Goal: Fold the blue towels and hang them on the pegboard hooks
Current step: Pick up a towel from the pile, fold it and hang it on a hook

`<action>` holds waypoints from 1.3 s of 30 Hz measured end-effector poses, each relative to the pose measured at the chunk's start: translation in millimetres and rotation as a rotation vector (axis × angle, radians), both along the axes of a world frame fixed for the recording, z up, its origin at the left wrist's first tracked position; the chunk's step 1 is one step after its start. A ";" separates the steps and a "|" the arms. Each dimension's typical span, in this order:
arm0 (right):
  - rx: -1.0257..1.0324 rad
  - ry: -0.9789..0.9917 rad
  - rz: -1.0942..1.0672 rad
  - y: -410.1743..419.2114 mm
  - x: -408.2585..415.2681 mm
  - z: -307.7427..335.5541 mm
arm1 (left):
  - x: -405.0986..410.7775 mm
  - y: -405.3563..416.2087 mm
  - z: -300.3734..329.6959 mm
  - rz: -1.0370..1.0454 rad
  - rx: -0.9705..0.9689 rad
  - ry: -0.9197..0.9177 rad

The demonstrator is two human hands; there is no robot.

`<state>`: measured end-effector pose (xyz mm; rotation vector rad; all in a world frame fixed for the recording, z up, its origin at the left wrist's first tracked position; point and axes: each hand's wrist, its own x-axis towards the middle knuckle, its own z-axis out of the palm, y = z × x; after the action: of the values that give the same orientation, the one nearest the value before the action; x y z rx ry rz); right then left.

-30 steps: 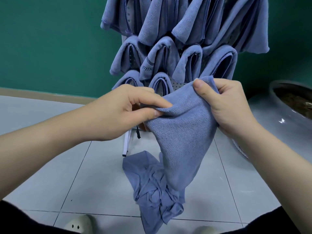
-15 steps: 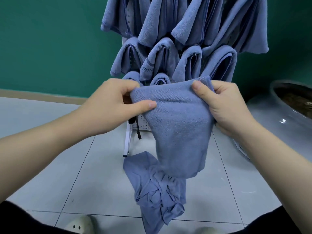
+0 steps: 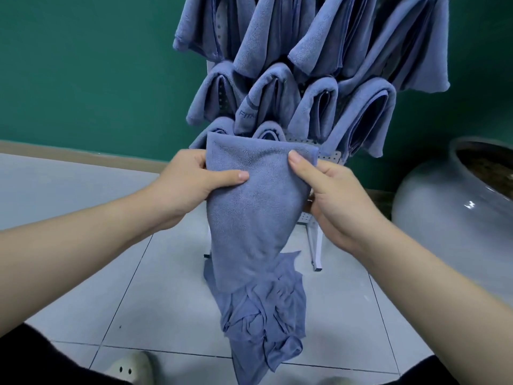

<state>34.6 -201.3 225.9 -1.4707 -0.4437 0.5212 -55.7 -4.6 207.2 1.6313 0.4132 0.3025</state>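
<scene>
A folded blue towel point(image 3: 255, 212) hangs in front of me, held by its upper corners. My left hand point(image 3: 191, 182) pinches its left edge, thumb across the front. My right hand point(image 3: 327, 195) grips the right edge with the thumb on the top corner. Behind it stands the white pegboard point(image 3: 327, 155), mostly hidden by several folded blue towels point(image 3: 313, 107) hung on its hooks in rows. On the floor below the held towel lies a crumpled heap of blue towels point(image 3: 266, 315).
A large grey glazed pot point(image 3: 449, 212) stands on the floor at the right. The pegboard's white legs point(image 3: 316, 245) rest on grey floor tiles point(image 3: 83, 273). A green wall point(image 3: 83, 65) is behind. My pale shoe point(image 3: 130, 369) shows at the bottom edge.
My left hand has drawn the towel's left edge outward and up, so the top edge now runs flat between both hands. The towel hangs shorter and neater than before.
</scene>
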 end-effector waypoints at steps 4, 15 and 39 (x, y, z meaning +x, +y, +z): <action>-0.032 0.026 -0.117 10.1 -3.1 -15.2 | 4.4 -3.7 -9.8 0.122 0.077 -0.012; 0.008 0.045 -0.283 35.9 -21.2 -34.4 | 19.9 -26.8 -25.6 0.315 0.403 -0.104; 0.005 -0.185 -0.163 26.6 -33.8 -9.6 | 4.2 -43.8 -5.9 0.173 0.466 -0.267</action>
<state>0.8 -174.7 216.3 -1.5415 -0.4650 0.2558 -51.6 -48.4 201.3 1.9760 0.2919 0.7846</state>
